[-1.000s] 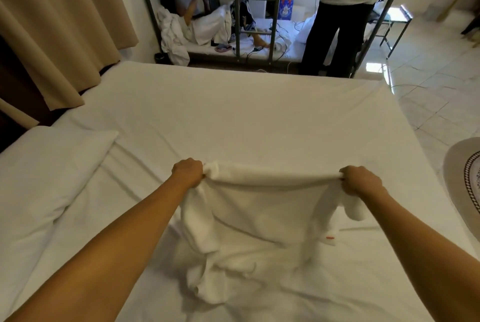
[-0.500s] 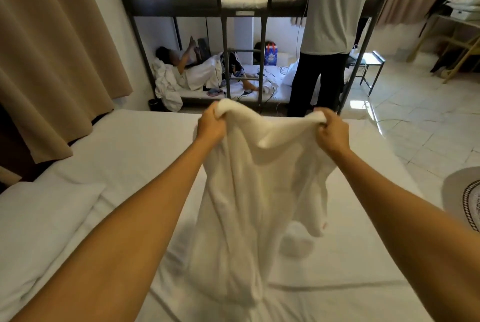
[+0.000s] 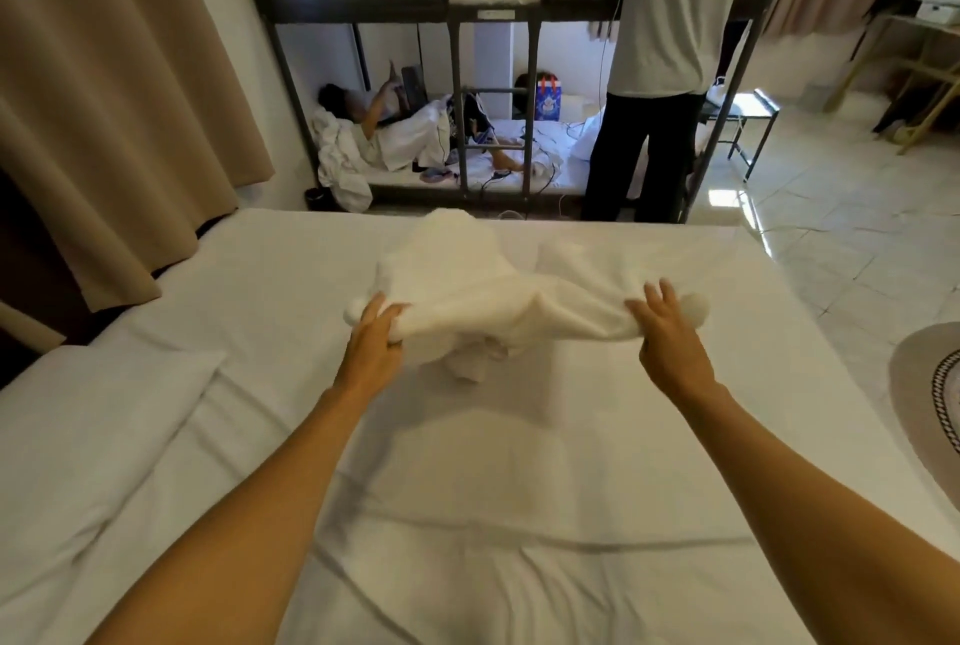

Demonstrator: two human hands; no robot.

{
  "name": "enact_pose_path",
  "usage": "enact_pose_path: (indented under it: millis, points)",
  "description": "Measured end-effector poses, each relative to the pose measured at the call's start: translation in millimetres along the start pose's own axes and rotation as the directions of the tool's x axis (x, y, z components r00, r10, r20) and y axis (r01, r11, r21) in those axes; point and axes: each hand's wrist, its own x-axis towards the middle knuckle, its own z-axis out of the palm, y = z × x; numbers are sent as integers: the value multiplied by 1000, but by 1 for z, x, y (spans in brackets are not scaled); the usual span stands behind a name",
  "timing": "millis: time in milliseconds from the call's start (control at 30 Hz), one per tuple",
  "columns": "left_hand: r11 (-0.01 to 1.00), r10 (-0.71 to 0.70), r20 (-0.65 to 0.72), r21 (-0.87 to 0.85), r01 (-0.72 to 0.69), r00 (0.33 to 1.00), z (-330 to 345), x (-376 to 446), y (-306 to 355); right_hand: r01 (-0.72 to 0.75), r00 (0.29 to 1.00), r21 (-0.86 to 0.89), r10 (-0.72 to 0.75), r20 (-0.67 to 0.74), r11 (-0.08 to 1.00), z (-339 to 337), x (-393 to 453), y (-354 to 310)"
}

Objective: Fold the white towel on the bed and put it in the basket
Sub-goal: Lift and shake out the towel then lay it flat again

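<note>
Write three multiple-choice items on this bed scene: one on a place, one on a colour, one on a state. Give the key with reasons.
1. Where is the crumpled white terry towel?
A. on the tiled floor
B. toward the far end of the white-sheeted bed
C. on the pillow

2. What colour is the curtain?
A. beige
B. blue
C. green

3. How is the left hand placed?
A. resting on the pillow
B. gripping the towel's left end
C. hanging at the side

Key: B, the towel lies on the sheet near the foot edge; A, the drape is tan-beige; B, its fingers curl round the cloth, while the right hand spreads its fingers at the other end.
</note>
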Motion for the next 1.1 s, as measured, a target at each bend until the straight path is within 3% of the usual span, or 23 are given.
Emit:
enact_pose_path:
  millis: [67, 167, 267, 333, 433, 600, 733, 833, 1000, 1100]
  points:
    - [996, -14, 106, 92, 4, 994, 18, -37, -37, -18, 992, -28, 21, 127, 999, 23, -43, 14]
    - [980, -52, 262, 200, -2, 964, 38, -96, -85, 27, 960, -215, 34, 276, 976, 51, -107, 26]
    - [926, -199, 386, 374, 44, 901, 49, -158, -115, 54, 909, -297, 76, 409, 953, 66, -166, 31]
    - [869, -306, 391, 488, 87, 868, 56, -192, -126, 90, 852, -273, 68, 519, 958, 73, -201, 36]
    - [771, -258, 375, 636, -44, 890, 64, -229, -129, 51, 792, -218, 94, 603, 975, 75, -244, 43]
    - [791, -129, 444, 586, -178, 886, 58, -254, -127, 18, 768, -233, 136, 626, 972, 65, -272, 42]
    - [809, -114, 525, 542, -228, 843, 52, -258, -128, 42, 741, -280, 159, 653, 959, 47, -270, 42]
    - [836, -106, 546, 501, -223, 831, 44, -264, -132, 102, 730, -337, 160, 665, 936, 28, -262, 44]
    - [894, -63, 500, 413, -174, 863, 31, -280, -127, 148, 794, -353, 102, 600, 924, -3, -255, 45]
    - [889, -65, 522, 417, -188, 850, 31, -303, -132, 199, 783, -351, 67, 618, 915, -4, -275, 41]
